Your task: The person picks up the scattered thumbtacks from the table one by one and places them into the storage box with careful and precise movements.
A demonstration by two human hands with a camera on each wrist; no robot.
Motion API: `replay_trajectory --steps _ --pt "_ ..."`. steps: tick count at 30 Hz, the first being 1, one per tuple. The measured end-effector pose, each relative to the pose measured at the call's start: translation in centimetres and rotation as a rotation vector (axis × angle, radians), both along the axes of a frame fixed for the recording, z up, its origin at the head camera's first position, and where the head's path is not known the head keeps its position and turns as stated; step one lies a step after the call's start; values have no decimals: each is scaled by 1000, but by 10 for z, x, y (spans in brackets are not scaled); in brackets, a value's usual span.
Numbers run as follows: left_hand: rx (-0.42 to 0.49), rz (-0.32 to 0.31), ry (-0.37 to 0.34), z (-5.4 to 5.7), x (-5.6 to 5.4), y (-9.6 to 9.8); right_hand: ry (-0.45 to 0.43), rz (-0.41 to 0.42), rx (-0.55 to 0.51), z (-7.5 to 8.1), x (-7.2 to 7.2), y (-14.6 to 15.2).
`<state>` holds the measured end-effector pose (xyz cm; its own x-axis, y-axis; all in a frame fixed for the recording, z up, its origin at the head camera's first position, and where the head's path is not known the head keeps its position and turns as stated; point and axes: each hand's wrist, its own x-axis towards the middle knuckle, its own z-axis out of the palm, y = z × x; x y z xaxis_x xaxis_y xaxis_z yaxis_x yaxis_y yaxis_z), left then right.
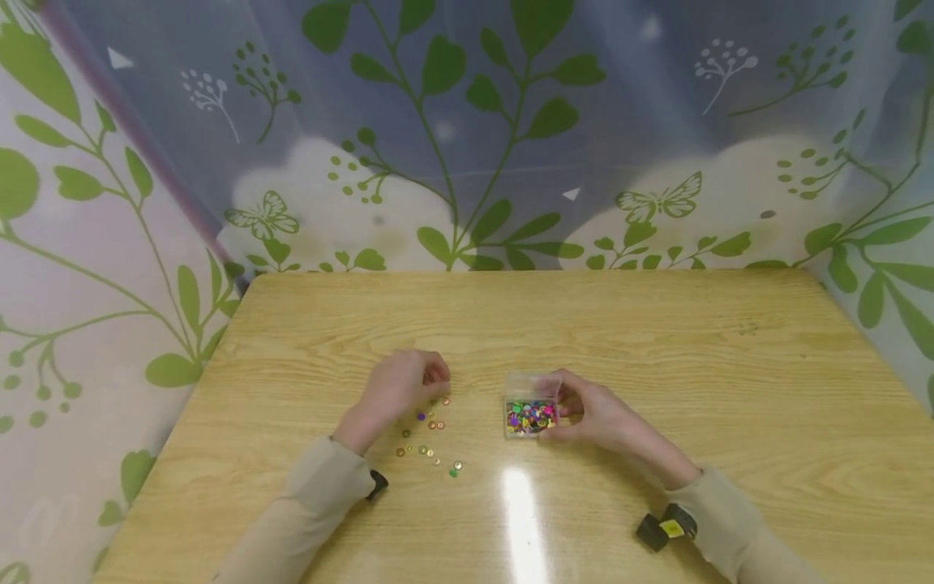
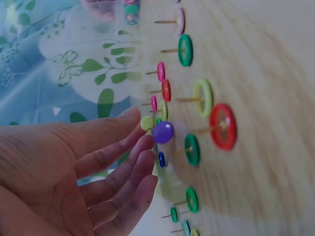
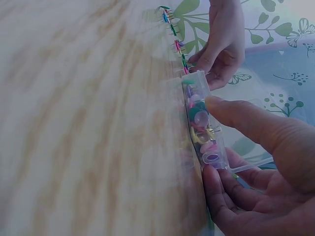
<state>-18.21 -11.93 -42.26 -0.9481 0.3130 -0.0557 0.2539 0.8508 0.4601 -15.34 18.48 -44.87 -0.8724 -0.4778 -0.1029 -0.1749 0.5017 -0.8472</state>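
My left hand (image 1: 401,389) is low over the table, left of the box. In the left wrist view, its thumb and index fingertips pinch a yellow-green thumbtack (image 2: 146,123), and the other fingers are spread loosely. Right beside them is a purple thumbtack (image 2: 163,132), with scattered coloured tacks around, many standing points up, such as a red thumbtack (image 2: 223,126). My right hand (image 1: 594,410) grips the right side of a small clear plastic box (image 1: 506,426), thumb at the near edge. The box's hinged lid (image 1: 521,385) stands raised, and mixed coloured thumbtacks (image 1: 531,415) fill the inside.
Loose tacks, among them a green one (image 1: 453,473), lie nearer me on the wooden table (image 1: 657,324). Leaf-patterned cloth (image 1: 467,146) rises behind the table and on both sides. Each wrist wears a dark strap, with a black device (image 1: 653,533) on the right.
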Motion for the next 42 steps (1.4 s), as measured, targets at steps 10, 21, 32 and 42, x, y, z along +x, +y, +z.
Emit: replay_trajectory --steps 10,21,32,42 --pt "38 36 30 -1 2 2 0 -3 6 -1 0 0" --pt "158 -13 107 16 19 18 0 4 1 -1 0 1" --pt "230 -231 78 14 36 60 38 23 -23 -1 1 1" --pt "235 -196 12 12 41 61 30 24 -20 -1 1 1"
